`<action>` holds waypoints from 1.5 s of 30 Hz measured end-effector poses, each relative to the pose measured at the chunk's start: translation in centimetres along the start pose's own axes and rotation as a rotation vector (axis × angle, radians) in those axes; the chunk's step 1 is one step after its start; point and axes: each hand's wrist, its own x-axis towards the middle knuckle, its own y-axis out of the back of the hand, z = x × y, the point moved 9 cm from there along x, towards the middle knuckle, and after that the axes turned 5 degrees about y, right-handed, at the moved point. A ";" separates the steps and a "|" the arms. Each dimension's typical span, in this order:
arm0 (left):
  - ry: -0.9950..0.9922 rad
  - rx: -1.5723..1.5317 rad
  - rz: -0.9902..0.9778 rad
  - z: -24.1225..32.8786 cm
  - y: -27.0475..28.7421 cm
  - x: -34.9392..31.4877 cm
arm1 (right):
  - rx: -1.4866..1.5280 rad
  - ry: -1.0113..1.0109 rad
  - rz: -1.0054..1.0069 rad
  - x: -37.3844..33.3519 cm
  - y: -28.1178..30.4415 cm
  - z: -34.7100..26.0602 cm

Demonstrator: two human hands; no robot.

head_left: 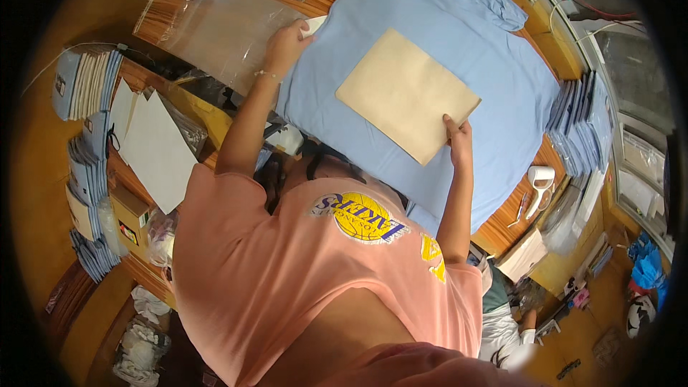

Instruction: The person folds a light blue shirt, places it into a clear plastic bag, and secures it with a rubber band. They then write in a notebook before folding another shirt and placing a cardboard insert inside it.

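A light blue shirt (502, 86) lies spread over the wooden table in front of me. On top of it rests a beige cardboard sheet (405, 93), turned at an angle. My right hand (460, 142) grips the sheet's near right corner, thumb on top and the other fingers partly hidden. At the shirt's left edge, my left hand (288, 46) has its fingers curled around the edge of a small piece of white paper (314, 26), mostly hidden by the hand and shirt. Clear plastic bags (222, 36) lie just left of that hand.
Folded blue shirts (579, 125) are stacked at the right, with more folded garments (89, 79) at the far left. A white lint roller (540, 180) lies on the table's right part. White sheets (159, 147) are on the left. Another person (505, 330) is at lower right.
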 end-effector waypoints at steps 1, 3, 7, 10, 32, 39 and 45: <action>0.012 -0.033 -0.030 -0.3 -0.2 0.2 | 0.005 0.009 -0.016 0.2 -0.2 -0.4; -0.042 -0.109 -0.022 -0.6 -0.3 0.5 | 0.056 0.002 -0.011 0.0 -0.3 -0.8; -0.110 -0.265 0.039 -1.4 -0.1 0.9 | 0.013 0.067 -0.058 -0.4 -0.8 -1.8; -0.038 -0.170 0.051 -1.4 -0.5 0.3 | 0.019 0.046 -0.040 -0.7 -0.7 -2.2; -0.278 -0.161 0.317 1.7 4.6 -2.6 | 0.233 0.097 -0.179 6.7 -9.9 -7.5; -0.396 0.058 0.140 6.8 -1.4 -8.6 | 0.183 0.087 -0.180 7.5 -9.7 -6.8; -0.331 0.161 0.121 6.7 -5.5 -9.2 | -0.108 0.041 -0.210 8.5 -9.7 -6.0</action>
